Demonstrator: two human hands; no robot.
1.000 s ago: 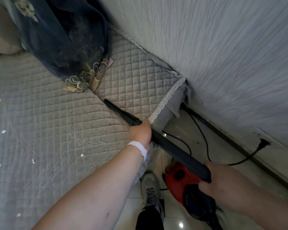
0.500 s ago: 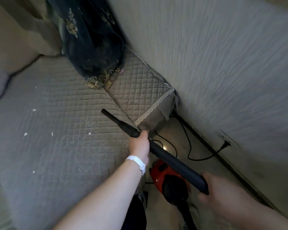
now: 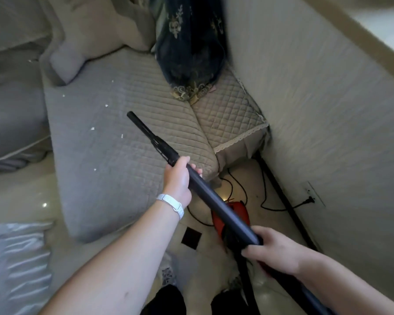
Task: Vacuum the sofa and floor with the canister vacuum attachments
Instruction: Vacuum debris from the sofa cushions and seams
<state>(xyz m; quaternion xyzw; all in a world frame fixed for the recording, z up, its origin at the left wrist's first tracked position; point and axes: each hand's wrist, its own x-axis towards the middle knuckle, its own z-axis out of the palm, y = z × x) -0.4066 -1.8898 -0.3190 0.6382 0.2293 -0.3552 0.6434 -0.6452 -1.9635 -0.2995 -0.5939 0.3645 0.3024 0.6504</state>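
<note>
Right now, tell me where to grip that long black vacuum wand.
Likely grip the long black vacuum wand on its thick tube, behind the narrower tip, from its left: the left hand wraps there, the right hand holds the rear end.

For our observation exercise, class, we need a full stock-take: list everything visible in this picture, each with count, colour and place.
black plastic vacuum wand with narrow nozzle: one, black, slanting over the sofa seat
red canister vacuum: one, red, on the floor under the wand
grey quilted sofa cover: one, grey, over the seat
small white scraps: several, white, scattered on the cover
dark blue embroidered lace cloth: one, navy with gold, draped at the sofa's corner by the wall
black power cord: one, black, across the floor to the wall
white wristband: one, white, left wrist
left hand: grips the wand behind the nozzle
right hand: grips the wand's rear end
</note>
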